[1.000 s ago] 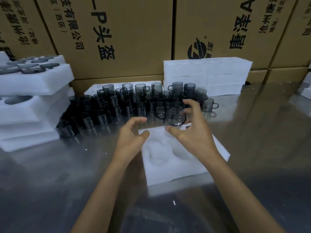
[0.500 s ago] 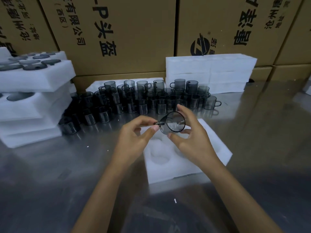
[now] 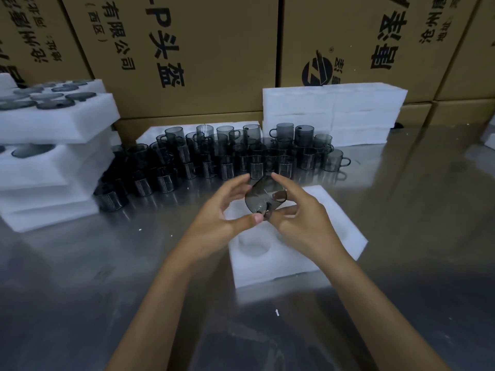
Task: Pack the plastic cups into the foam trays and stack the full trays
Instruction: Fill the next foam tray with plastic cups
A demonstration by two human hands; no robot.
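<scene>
1. You hold one cup [image 3: 263, 198] tilted above the tray [image 3: 334, 231], between both hands.
2. Your left hand [image 3: 219, 220] pinches it near the handle; your right hand [image 3: 302, 220] curls round its far side.
3. This looks like the packing step: the visible pockets are unfilled.
4. Next, turn the cup to match a pocket and seat it.
5. More cups [image 3: 227, 156] wait behind; full trays [image 3: 48, 119] stand stacked left.

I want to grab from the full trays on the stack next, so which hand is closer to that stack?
Left. The left hand is on the side of the stack of full trays; the right hand is farther off, across the held cup.
</scene>
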